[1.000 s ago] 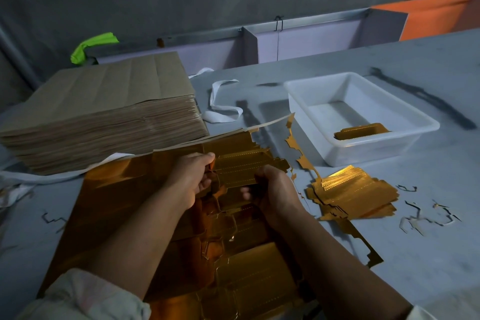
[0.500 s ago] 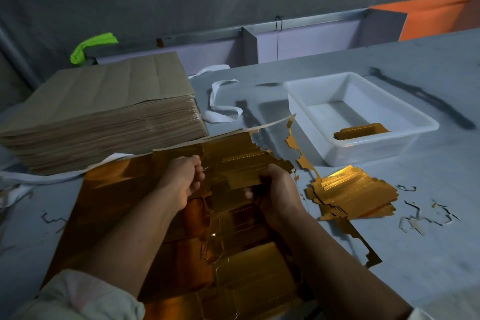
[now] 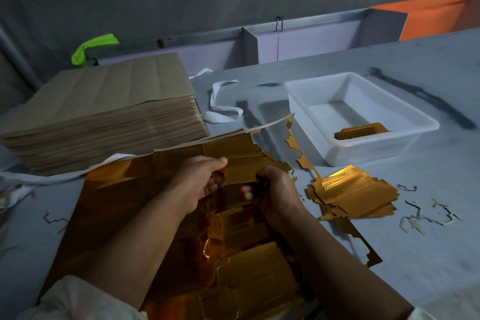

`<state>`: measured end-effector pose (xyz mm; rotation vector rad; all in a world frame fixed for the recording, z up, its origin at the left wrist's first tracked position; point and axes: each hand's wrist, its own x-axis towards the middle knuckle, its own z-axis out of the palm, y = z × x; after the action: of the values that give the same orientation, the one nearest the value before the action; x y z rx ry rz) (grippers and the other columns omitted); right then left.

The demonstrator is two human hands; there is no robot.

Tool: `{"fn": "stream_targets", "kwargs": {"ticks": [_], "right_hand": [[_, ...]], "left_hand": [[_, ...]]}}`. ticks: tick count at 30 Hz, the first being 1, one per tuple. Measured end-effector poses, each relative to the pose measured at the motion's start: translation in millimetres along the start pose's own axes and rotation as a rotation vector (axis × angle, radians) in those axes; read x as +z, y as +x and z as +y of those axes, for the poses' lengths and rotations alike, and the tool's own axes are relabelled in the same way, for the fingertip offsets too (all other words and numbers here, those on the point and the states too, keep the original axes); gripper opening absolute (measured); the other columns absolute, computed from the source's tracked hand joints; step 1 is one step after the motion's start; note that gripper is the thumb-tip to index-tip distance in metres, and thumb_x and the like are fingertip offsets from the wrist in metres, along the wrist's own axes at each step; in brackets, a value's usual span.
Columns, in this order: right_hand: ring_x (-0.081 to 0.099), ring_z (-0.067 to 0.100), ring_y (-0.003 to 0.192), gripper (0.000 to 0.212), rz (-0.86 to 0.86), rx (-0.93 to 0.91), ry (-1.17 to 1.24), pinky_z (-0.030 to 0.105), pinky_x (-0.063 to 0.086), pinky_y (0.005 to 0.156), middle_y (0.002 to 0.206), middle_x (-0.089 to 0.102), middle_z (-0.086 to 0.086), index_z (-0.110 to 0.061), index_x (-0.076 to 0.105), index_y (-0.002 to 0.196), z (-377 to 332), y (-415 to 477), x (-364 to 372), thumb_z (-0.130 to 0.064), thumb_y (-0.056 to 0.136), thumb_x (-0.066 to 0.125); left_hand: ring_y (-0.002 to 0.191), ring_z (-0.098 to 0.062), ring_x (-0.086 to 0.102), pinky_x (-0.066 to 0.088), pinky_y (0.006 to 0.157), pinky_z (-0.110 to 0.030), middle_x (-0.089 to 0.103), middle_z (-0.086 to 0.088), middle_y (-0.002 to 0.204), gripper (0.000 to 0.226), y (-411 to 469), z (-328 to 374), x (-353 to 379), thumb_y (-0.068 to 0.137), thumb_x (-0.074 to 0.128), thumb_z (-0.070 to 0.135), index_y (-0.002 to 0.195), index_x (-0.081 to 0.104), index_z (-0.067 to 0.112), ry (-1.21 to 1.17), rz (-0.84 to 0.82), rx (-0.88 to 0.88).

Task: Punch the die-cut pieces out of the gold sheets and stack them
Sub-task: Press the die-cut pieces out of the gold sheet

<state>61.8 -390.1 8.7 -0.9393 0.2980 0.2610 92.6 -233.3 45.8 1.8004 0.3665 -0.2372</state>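
A large gold sheet [image 3: 111, 205] lies on the grey table in front of me, torn along its far right part. My left hand [image 3: 198, 180] and my right hand [image 3: 275, 189] both grip one gold die-cut piece [image 3: 242, 169], lifted a little over the sheet, left hand at its left end, right hand at its right end. More die-cut shapes show in the sheet [image 3: 244, 226] below my hands. A stack of punched gold pieces [image 3: 350, 196] sits on the table to the right of my right hand.
A thick stack of brown-backed sheets [image 3: 104, 117] stands at the left. A white plastic tub [image 3: 363, 153] at the right holds a few gold pieces [image 3: 361, 131]. Gold scrap strips [image 3: 298, 148] and small paper offcuts [image 3: 426, 215] litter the table. A white strap [image 3: 220, 112] lies behind.
My left hand has gone from curled beside the piece to gripping its left end. Both hands have lifted the piece slightly up and away from the sheet.
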Motion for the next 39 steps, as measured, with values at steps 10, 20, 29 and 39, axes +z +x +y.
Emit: {"fn": "stream_targets", "kwargs": {"ticks": [10, 20, 29, 39], "right_hand": [[0.063, 0.020, 0.058, 0.046, 0.140, 0.022, 0.114, 0.031, 0.053, 0.058, 0.063, 0.064, 0.009, -0.007, 0.060, 0.096, -2, 4, -1, -0.042, 0.107, 0.032], [0.058, 0.018, 0.055, 0.039, 0.148, 0.001, 0.157, 0.029, 0.050, 0.052, 0.064, 0.062, 0.009, -0.008, 0.054, 0.089, -2, 5, -2, -0.034, 0.106, 0.030], [0.059, 0.018, 0.061, 0.054, -0.025, -0.113, -0.172, 0.030, 0.049, 0.056, 0.067, 0.058, 0.005, -0.010, 0.056, 0.089, 5, 3, -1, -0.063, 0.089, 0.051], [0.057, 0.022, 0.069, 0.017, -0.111, -0.229, -0.532, 0.035, 0.045, 0.063, 0.075, 0.059, 0.007, -0.016, 0.069, 0.083, 19, -2, 0, -0.017, 0.093, 0.055]], "left_hand": [[0.084, -0.016, 0.055, 0.045, 0.061, -0.024, 0.058, -0.007, 0.100, 0.013, 5, 1, -19, 0.095, 0.056, 0.015, 0.093, 0.058, 0.028, -0.020, 0.102, 0.042], [0.073, -0.015, 0.048, 0.041, 0.060, -0.026, 0.051, -0.005, 0.088, 0.006, 6, -1, -38, 0.092, 0.055, 0.013, 0.095, 0.058, 0.016, -0.217, 0.220, -0.048], [0.075, -0.016, 0.051, 0.042, 0.061, -0.026, 0.053, -0.006, 0.091, 0.016, 2, -5, -27, 0.092, 0.058, 0.015, 0.107, 0.059, 0.013, -0.308, 0.179, -0.089], [0.070, -0.011, 0.054, 0.043, 0.057, -0.022, 0.059, -0.002, 0.082, 0.010, 5, 9, 0, 0.095, 0.057, 0.014, 0.101, 0.061, 0.021, -0.156, 0.156, 0.128]]}}
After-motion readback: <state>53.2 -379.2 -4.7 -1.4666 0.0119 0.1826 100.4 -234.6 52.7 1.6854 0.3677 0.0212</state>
